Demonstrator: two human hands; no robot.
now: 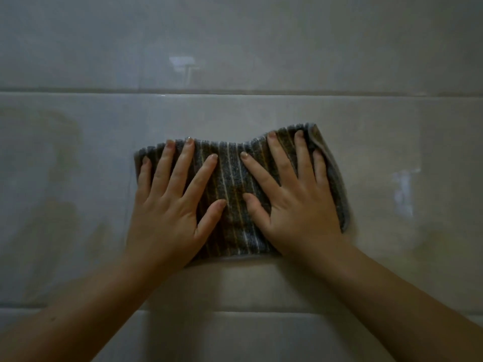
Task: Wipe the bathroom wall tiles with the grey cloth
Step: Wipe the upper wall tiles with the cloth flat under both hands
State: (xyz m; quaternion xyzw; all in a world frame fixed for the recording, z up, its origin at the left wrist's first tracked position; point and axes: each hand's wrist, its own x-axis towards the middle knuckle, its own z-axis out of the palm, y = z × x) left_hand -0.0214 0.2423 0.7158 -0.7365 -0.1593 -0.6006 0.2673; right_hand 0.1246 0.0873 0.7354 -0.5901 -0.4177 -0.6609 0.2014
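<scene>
The grey cloth (232, 189), striped with thin white and yellowish lines, lies flat against a pale glossy wall tile (78, 178) in the middle of the head view. My left hand (172, 202) presses on its left half with the fingers spread. My right hand (298, 199) presses on its right half, also with spread fingers. Both palms hold the cloth against the wall. The cloth's right edge (337, 178) is folded over beside my right little finger. Both bare forearms reach in from the bottom corners.
Horizontal grout lines run across the wall above (235, 92) and below (235, 310) the cloth. Dull smears and streaks (52, 194) show on the tile to the left. Bright reflections sit at the upper middle (183, 65) and at the right (403, 192).
</scene>
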